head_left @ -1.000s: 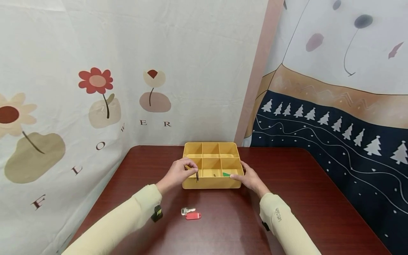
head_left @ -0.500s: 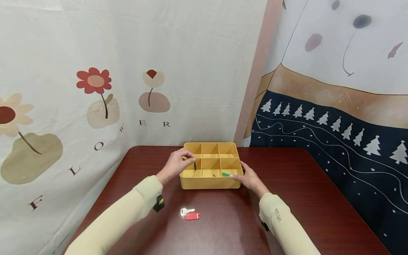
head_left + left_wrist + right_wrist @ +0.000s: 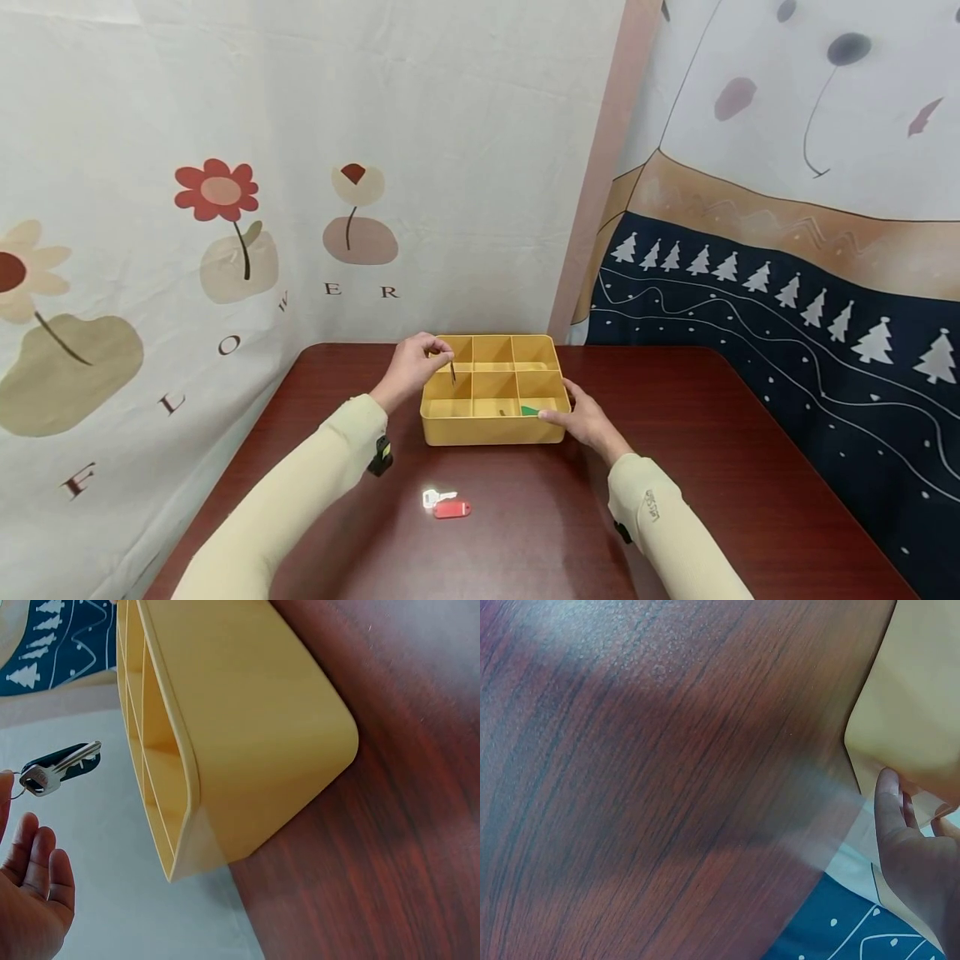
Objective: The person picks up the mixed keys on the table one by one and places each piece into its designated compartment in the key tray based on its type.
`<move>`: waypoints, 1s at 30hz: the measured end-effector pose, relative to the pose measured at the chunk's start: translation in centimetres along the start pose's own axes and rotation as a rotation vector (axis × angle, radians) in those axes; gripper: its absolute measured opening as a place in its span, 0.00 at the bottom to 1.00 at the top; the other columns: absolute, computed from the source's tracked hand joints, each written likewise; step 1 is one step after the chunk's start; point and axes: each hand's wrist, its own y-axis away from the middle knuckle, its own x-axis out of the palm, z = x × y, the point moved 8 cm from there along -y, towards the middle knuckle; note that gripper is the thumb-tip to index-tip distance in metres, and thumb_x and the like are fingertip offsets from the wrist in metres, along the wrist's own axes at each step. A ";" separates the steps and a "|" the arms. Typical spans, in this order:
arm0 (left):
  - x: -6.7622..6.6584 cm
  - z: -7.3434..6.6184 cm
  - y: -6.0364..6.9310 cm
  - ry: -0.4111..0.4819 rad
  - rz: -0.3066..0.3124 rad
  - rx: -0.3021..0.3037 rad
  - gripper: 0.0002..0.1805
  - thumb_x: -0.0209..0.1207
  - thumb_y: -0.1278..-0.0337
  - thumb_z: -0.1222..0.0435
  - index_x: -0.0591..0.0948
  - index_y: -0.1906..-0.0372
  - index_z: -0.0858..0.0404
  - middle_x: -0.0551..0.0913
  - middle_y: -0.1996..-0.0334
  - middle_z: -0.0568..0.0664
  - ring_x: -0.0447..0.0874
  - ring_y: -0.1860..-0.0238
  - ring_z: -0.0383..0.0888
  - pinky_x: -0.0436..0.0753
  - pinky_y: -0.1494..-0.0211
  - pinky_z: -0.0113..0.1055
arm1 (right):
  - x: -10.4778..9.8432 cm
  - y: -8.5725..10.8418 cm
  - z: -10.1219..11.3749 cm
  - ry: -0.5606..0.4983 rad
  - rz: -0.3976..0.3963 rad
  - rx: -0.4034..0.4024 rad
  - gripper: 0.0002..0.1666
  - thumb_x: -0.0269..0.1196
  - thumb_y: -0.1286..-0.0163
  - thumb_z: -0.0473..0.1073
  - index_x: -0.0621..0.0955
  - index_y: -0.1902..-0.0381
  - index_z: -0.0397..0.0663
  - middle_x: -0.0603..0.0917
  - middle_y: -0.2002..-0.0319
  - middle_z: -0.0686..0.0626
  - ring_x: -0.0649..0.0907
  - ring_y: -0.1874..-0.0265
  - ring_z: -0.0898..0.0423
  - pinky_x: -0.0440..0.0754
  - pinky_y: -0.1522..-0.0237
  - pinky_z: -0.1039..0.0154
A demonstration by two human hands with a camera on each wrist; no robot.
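Observation:
A yellow compartment box (image 3: 491,431) stands near the far edge of the table. My left hand (image 3: 411,363) is above the box's left side, its fingertips pinching the ring of a silver key (image 3: 46,777) with a dark tag (image 3: 81,763). The key hangs over the left compartments, apart from the box in the left wrist view. My right hand (image 3: 588,418) holds the box at its front right corner, thumb over the rim and fingers along the side. A green piece (image 3: 529,411) lies in the front right compartment, partly hidden by the front wall.
Another silver key (image 3: 437,497) with a red tag (image 3: 452,509) lies on the brown table (image 3: 517,533) in front of the box. A small dark item (image 3: 502,412) sits in the front middle compartment. Printed cloths (image 3: 480,167) hang behind the table.
My left hand has moved away from me and slightly left, carrying the dangling key from the box's front wall to over its left compartments. My right hand stays on the box.

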 end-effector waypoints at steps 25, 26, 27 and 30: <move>-0.1 2.4 -5.0 0.023 -0.059 -0.064 0.09 0.62 0.35 0.64 0.86 0.60 0.67 0.81 0.58 0.57 0.78 0.57 0.52 0.77 0.52 0.47 | 0.1 -0.3 -0.3 -0.020 -0.013 0.039 0.52 0.72 0.37 0.51 0.59 0.23 0.48 0.67 0.29 0.37 0.69 0.34 0.41 0.62 0.32 0.39; 0.0 2.4 -5.1 0.023 -0.058 -0.063 0.09 0.62 0.35 0.64 0.86 0.60 0.67 0.81 0.57 0.57 0.78 0.57 0.53 0.77 0.52 0.47 | 0.1 -0.3 -0.3 -0.017 -0.014 0.036 0.52 0.72 0.37 0.52 0.59 0.23 0.48 0.67 0.29 0.37 0.70 0.35 0.41 0.62 0.32 0.39; 0.1 2.4 -5.2 0.022 -0.056 -0.066 0.10 0.62 0.35 0.64 0.86 0.60 0.67 0.82 0.57 0.57 0.78 0.57 0.53 0.77 0.51 0.47 | 0.1 -0.3 -0.3 -0.016 -0.014 0.033 0.53 0.72 0.38 0.52 0.59 0.23 0.48 0.67 0.29 0.37 0.70 0.34 0.41 0.62 0.32 0.38; 0.5 2.5 -5.7 0.014 -0.052 -0.072 0.10 0.62 0.35 0.64 0.87 0.60 0.67 0.82 0.57 0.57 0.78 0.57 0.53 0.77 0.51 0.47 | 0.1 -0.3 -0.2 -0.012 -0.017 0.030 0.53 0.73 0.38 0.54 0.59 0.23 0.48 0.67 0.29 0.38 0.70 0.35 0.41 0.62 0.32 0.38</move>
